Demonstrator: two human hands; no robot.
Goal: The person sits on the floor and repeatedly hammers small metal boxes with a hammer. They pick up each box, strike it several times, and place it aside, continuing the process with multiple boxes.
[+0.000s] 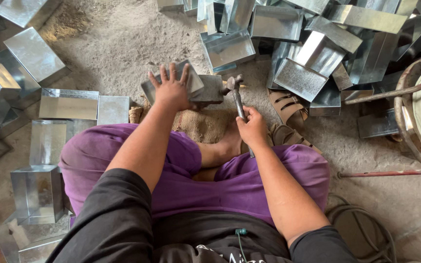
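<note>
My left hand (171, 88) presses flat, fingers spread, on a shiny sheet-metal box piece (193, 80) that rests over a dark metal block (211, 90). My right hand (253, 129) grips the handle of a hammer (236, 92); the hammer head sits just right of the block's edge. I sit cross-legged in purple trousers on a burlap sack (200, 124) on the sandy floor.
Shiny sheet-metal boxes lie in a pile at the top right (317, 48) and in a spread at the left (40, 146). A sandal (286, 104) lies right of the hammer. A rusty metal frame with rods (405, 97) stands at the right edge.
</note>
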